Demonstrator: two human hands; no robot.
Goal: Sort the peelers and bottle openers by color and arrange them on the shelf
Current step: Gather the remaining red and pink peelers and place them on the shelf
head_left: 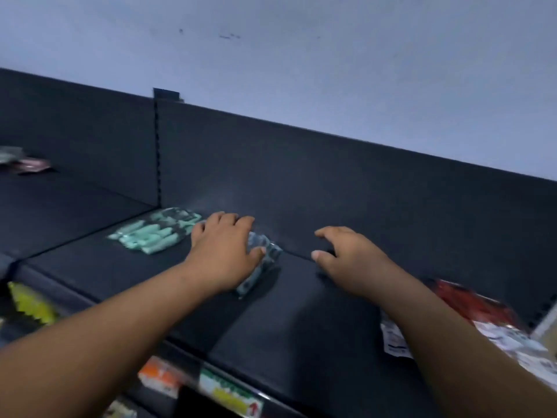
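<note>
Dark, matte metal shelf (301, 312) across the middle of the frame, smooth and flat, backed by a plain dark back panel (331, 182). Slotted upright (157, 152) left of centre. Pale bluish wall (301, 55) above, faintly scuffed.

Left hand (224, 251) at centre, palm down on a blue-grey packet (262, 260) of glossy, crinkled clear plastic. Fingers bent over its far edge, thumb across its top, gripping it against the shelf.

Right hand (349, 260) just right of centre, well apart from the packet, fingers loosely curled, thumb out, holding nothing.

Mint-green packets (153, 233) in a flat cluster left of the left hand, at the foot of the upright, shiny wrap over rounded handle shapes.

Red packets (473, 306) at lower right on the same shelf, with white printed cards (394, 342); print too blurred to read.

Pink and grey packets (24, 162) at far left, on the neighbouring bay.

Yellow zigzag-edged tag (30, 303) at lower left. Orange label (159, 378) and green-and-yellow label (229, 393) below the shelf's front edge, wording unreadable.
</note>
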